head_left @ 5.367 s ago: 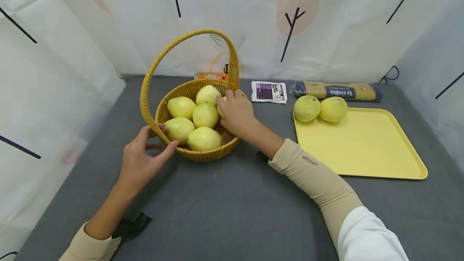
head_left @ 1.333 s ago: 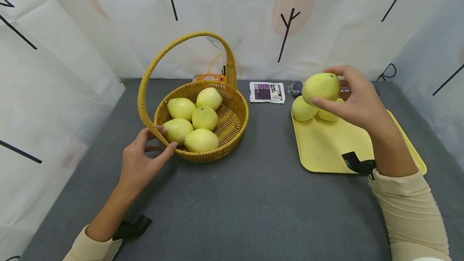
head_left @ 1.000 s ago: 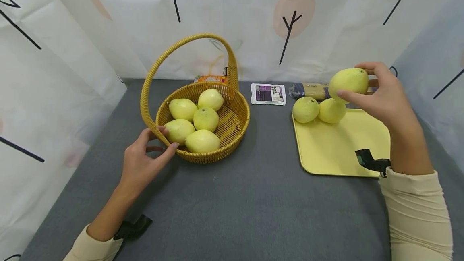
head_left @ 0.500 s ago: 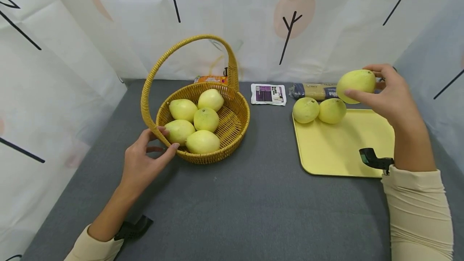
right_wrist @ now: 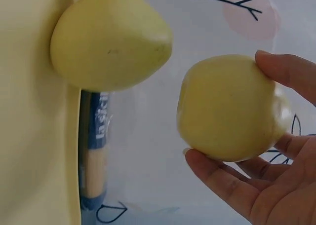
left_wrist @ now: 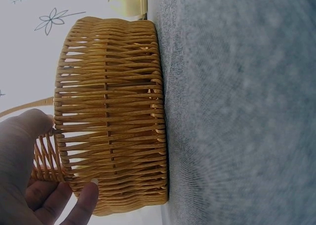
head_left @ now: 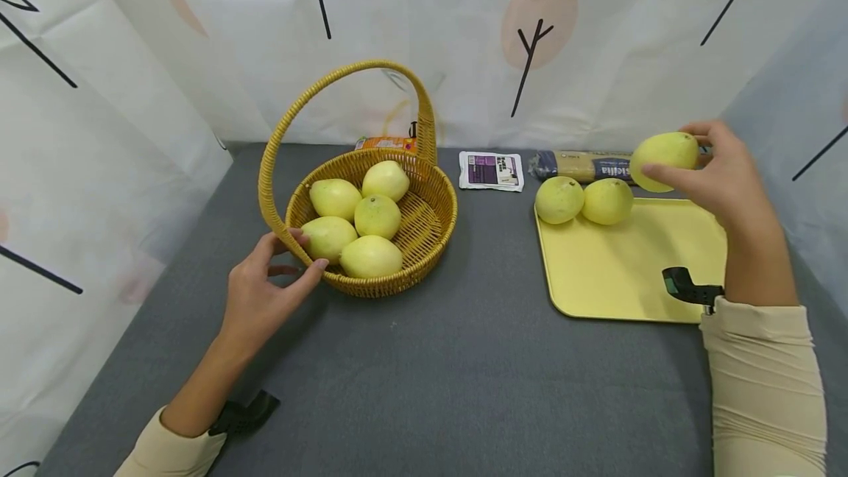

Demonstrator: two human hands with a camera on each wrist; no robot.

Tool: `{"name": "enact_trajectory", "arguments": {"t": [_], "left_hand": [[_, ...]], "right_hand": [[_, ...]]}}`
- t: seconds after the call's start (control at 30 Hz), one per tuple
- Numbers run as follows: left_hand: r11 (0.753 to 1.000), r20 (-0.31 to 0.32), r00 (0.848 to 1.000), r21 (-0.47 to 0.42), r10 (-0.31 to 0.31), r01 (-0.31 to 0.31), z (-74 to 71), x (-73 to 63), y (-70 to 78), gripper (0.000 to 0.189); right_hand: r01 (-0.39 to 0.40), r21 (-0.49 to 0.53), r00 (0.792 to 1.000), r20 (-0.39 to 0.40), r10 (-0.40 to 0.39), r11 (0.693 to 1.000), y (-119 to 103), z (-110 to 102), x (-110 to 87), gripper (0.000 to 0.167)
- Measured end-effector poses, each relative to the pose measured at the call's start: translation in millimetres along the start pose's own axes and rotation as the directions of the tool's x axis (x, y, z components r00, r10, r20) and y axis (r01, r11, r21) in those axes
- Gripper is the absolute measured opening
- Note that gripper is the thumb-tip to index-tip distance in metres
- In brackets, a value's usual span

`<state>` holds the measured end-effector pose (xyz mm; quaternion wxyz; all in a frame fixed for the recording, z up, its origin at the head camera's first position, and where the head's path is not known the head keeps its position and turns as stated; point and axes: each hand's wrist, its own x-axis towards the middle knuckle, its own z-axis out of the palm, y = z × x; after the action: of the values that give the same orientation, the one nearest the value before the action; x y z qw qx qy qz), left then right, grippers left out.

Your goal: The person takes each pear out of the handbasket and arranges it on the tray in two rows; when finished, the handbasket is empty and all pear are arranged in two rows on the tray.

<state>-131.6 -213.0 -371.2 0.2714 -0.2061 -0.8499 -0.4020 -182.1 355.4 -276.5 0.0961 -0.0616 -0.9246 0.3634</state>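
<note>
My left hand (head_left: 265, 293) grips the rim of a yellow woven basket (head_left: 430, 256) where the tall handle joins it. In the left wrist view the thumb and fingers (left_wrist: 86, 200) sit around that rim. Several pale yellow-green, slightly tapered fruits (head_left: 377, 216) lie in the left part of the basket. My right hand (head_left: 732, 171) holds a similar pale yellow-green fruit (right_wrist: 229, 106) between thumb and fingers, raised above the far side of the yellow tray (head_left: 662, 278). Two more such fruits (head_left: 559, 200), (head_left: 607, 202) sit side by side at the tray's far left corner.
Behind the tray lies a long pack of pasta (head_left: 583, 166), partly hidden by the fruits. A white and purple packet (head_left: 491, 171) rests between basket and tray. An orange packet (head_left: 386, 143) is mostly behind the basket. A patterned cloth backs the grey table (head_left: 430, 389).
My right hand has carried one fruit from the basket across to above the tray, lately drifting slightly right. My left hand still grips the basket rim.
</note>
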Motion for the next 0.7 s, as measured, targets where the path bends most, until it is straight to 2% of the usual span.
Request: {"name": "enact_trajectory", "arguments": {"t": [0.2,0.4,0.7], "left_hand": [[1.0,0.002,1.0,0.0,-0.002,0.002,-0.3,0.5,-0.2,0.043],[1.0,0.005,1.0,0.011,-0.007,0.007,-0.3,-0.2,-0.4,0.043],[1.0,0.002,1.0,0.016,0.0,0.0,-0.1,-0.2,-0.5,0.044]], "right_hand": [[-0.043,-0.083,0.997,0.063,0.048,0.996,15.3,-5.5,3.2,0.088],[-0.058,-0.181,0.982,0.165,0.088,0.982,33.6,-5.6,11.5,0.098],[-0.043,-0.214,0.962,0.253,0.098,0.976,48.0,2.9,18.3,0.088]]}}
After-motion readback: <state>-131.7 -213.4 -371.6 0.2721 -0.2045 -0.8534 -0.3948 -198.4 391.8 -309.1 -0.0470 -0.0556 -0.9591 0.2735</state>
